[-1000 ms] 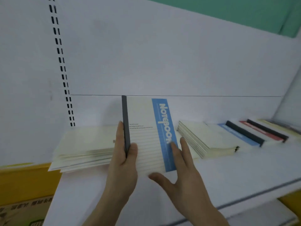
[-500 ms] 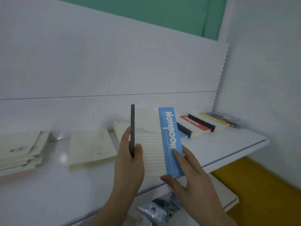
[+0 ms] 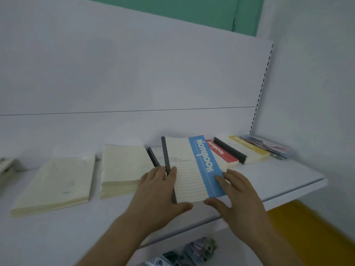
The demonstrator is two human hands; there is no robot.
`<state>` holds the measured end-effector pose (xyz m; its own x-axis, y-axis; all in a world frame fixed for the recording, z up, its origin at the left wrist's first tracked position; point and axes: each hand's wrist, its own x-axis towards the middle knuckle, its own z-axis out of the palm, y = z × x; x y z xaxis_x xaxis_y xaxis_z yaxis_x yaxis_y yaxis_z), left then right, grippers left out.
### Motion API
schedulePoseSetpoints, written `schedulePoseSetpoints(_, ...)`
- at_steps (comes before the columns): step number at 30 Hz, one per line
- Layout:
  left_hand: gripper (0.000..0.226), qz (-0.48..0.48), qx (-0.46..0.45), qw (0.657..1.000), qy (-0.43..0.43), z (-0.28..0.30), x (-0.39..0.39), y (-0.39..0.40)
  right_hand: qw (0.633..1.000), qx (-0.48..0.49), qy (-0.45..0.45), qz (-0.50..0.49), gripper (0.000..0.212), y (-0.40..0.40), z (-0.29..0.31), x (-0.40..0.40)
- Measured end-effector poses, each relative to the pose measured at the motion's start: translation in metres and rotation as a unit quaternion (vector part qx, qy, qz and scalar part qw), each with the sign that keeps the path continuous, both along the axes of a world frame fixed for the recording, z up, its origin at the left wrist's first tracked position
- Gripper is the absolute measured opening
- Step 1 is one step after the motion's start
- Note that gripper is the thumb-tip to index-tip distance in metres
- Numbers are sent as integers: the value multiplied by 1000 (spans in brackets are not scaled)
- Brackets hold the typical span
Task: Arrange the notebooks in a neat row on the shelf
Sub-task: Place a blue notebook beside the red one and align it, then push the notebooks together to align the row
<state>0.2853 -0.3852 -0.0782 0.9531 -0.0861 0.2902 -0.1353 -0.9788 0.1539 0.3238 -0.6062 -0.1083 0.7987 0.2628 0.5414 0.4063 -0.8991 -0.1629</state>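
Front and centre is the cream notebook with a blue "Notebook" band and a dark grey spine (image 3: pixel 189 168), held between both hands over the white shelf (image 3: pixel 278 179), cover facing the camera and tilted back a little. Whether its lower edge touches the board I cannot tell. The left hand (image 3: pixel 159 191) has it at the spine side: fingers and thumb curled round the grey spine low down, the thumb reaching under the bottom corner, so most of the book stands above that grip. The right hand (image 3: pixel 238 196) is on the other side, fingers laid fairly straight against the blue band near its lower right corner, thumb stretched in beneath the bottom edge; it steadies the book rather than clasping it.

Just behind the left hand a dark spine of another notebook (image 3: pixel 152 157) peeks out. Left of that lies a thick cream stack of notebooks (image 3: pixel 121 166), flat on the shelf, and further left a second, flatter cream stack (image 3: pixel 55 185), set apart from the first. To the right sits a red-banded notebook pile (image 3: pixel 221 152), then a black-spined pile (image 3: pixel 230 150), a yellow-edged pile (image 3: pixel 249 148), and some blurred plastic-wrapped packets (image 3: pixel 269 146) at the far end. Below the shelf, more wrapped packets (image 3: pixel 192 250) show, too blurred to read.
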Motion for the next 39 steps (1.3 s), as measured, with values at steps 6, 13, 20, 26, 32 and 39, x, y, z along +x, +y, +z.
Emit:
schedulePoseSetpoints(6,102,27,49,998,25,-8,58,18,998,-41,1,44,74,14,0,72)
schedulePoseSetpoints(13,97,73,107,988,81,-13,100,34,991,-65,-23,118,73,29,-13,139)
schedulePoseSetpoints(20,90,110,160,973,124,-13,109,31,979,-124,-10,160,75,32,-12,163)
schedulePoseSetpoints(26,87,119,144,969,163,-7,118,32,958,-165,37,232,82,31,-6,187)
schedulePoseSetpoints(32,91,137,143,966,166,-6,119,32,941,-169,37,290,93,30,-3,199)
schedulePoseSetpoints(39,86,132,107,972,165,-7,120,34,940,-196,48,275,88,32,-5,201)
